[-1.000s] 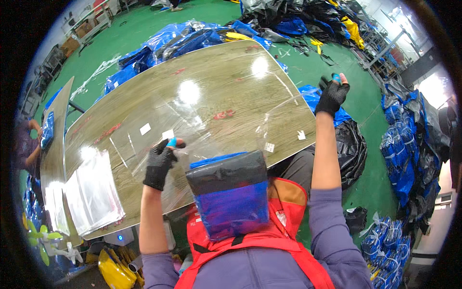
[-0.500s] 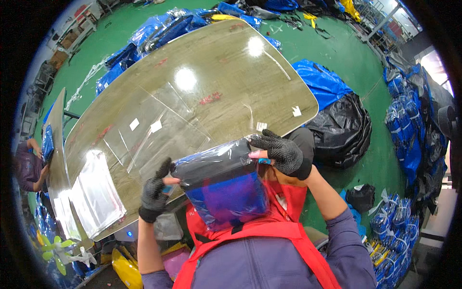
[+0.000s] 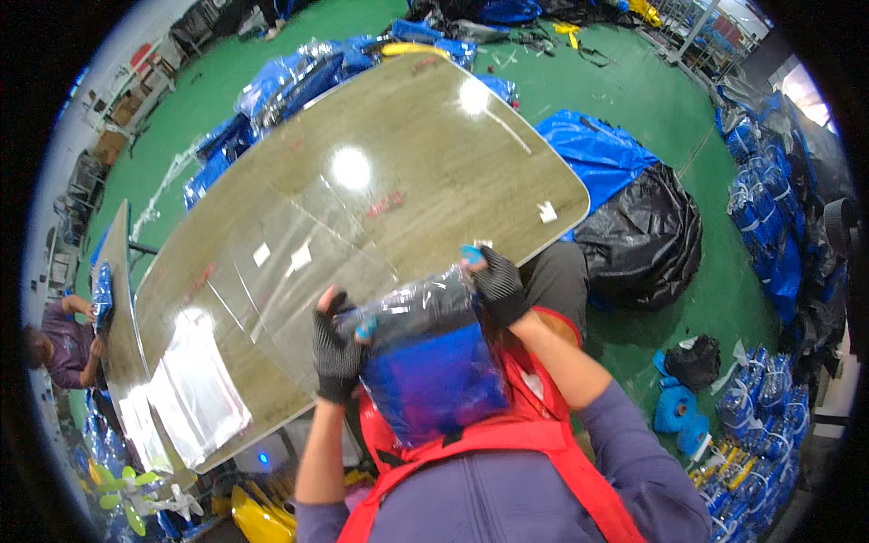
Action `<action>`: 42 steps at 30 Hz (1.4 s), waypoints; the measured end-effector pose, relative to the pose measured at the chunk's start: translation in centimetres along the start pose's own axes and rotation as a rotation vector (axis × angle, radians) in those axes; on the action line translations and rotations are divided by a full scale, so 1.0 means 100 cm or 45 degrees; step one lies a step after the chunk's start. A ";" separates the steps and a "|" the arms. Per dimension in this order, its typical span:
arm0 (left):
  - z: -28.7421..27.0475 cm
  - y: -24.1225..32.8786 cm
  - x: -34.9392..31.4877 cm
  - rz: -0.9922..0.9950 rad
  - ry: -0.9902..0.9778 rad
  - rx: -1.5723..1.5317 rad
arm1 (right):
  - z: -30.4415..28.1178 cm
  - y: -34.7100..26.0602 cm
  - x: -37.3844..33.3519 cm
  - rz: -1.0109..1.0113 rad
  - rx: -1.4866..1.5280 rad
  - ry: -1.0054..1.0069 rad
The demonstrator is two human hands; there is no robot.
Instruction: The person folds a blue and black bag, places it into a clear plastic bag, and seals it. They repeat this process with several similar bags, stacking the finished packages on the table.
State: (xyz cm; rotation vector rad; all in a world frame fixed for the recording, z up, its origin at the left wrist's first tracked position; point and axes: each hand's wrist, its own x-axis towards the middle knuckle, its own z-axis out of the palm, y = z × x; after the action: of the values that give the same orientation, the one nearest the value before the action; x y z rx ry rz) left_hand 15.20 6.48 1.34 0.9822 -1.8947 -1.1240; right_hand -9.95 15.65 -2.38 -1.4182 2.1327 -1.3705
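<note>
While before apart, hands (image 3: 416,312) now pinching bagged bundle (image 3: 430,362)

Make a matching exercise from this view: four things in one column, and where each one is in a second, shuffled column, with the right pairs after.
Things:
1. folded blue and grey item in a clear bag
2. stack of clear bags
3. black bag
4. white sticker

Places:
A. on the green floor, right of the table
B. held between the left hand and right hand
C. near the table's right edge
D. on the table's left end

Pairs: 1-B, 2-D, 3-A, 4-C
</note>
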 end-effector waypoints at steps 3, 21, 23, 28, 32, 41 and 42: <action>-0.018 0.010 -0.010 -0.550 -0.258 -0.400 | -0.010 0.031 -0.036 0.201 0.362 -0.108; -0.066 0.132 0.215 0.598 0.176 0.339 | -0.178 -0.026 -0.055 -0.374 -0.736 0.243; -0.003 0.130 0.154 0.126 -0.516 -0.191 | -0.161 -0.053 -0.036 -0.451 -0.757 0.224; 0.097 0.130 0.040 -0.394 -0.819 -0.913 | -0.124 -0.071 -0.035 -0.590 -0.653 0.177; 0.118 0.133 0.027 -0.435 -0.856 -1.038 | -0.105 -0.063 -0.054 -0.480 0.161 0.002; 0.125 0.139 0.007 -0.024 -0.520 -0.530 | -0.129 -0.068 -0.062 -0.341 0.258 -0.203; 0.124 0.146 0.004 0.023 -0.367 -0.559 | -0.131 -0.069 -0.061 -0.422 -0.222 -0.032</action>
State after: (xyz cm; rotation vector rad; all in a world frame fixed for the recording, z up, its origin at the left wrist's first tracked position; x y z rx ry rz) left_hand 0.77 15.58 10.16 0.5804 -1.7506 -1.6527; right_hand -11.01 27.44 8.42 -1.9167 2.1146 -1.2849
